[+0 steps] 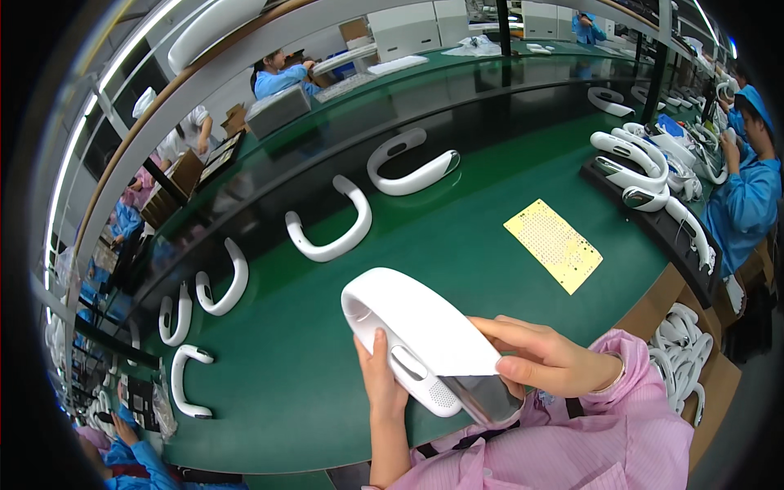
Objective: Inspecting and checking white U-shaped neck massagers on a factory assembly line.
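Left hand was closed in a grip, thumb raised; its forearm ran down below it. Right hand pointed toward the left, fingers extended, thumb beneath them, wrist bare.

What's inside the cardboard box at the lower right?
A heap of white curved pieces shows inside the cardboard box. The heap covers the bottom and anything deeper, and the person's pink sleeve hides part of the left side.
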`<state>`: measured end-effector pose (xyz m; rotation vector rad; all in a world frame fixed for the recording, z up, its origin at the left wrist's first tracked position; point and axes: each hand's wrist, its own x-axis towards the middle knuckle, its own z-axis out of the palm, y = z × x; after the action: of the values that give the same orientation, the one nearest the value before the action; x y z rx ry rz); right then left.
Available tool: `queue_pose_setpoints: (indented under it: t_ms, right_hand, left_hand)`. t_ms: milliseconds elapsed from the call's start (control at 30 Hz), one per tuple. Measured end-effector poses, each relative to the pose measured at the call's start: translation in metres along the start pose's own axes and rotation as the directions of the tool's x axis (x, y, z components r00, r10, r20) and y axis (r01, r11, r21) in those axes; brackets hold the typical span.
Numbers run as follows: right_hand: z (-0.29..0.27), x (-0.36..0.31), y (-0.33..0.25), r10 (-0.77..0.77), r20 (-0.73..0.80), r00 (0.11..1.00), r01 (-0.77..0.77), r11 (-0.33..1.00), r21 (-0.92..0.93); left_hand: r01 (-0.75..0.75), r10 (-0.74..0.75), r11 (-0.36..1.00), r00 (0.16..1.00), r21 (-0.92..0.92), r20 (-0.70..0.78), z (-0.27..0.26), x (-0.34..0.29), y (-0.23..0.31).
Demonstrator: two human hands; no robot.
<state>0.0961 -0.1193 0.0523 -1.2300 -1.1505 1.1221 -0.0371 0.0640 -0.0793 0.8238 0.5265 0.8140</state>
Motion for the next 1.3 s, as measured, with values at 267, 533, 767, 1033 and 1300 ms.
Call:
queue_pose_setpoints:
  t_ms: [267,533,767,1033,1300]
  right_hand:
    - [0.011,0.009,0.004,-0.188,-0.019,0.982,0.182,0.968,-0.170]
    - [-0.045,0.048,0.010,-0.683,0.050,0.729,0.506,0.487,-0.712]
    - [-0.050,0.041,0.040,-0.527,-0.427,0.735,0.371,0.840,-0.396]
    - [-0.041,0.042,0.010,-0.100,-0.417,0.903,0.104,0.995,-0.014]
    - [-0.044,0.050,0.024,0.319,-0.262,0.911,-0.130,0.824,0.552]
  left_hand:
    - [0.218,-0.192,0.972,0.952,-0.086,0.240,-0.049,0.016,-0.052]
    - [0.271,-0.226,0.962,0.836,-0.017,0.501,-0.007,-0.033,0.025]
    - [-0.335,0.143,0.894,0.842,0.297,0.521,-0.015,-0.028,0.055]
    - [-0.506,0.404,0.723,0.862,0.471,0.307,0.005,-0.020,0.056]
    - [0.237,-0.200,0.905,0.970,-0.353,0.139,0.017,-0.002,0.060]
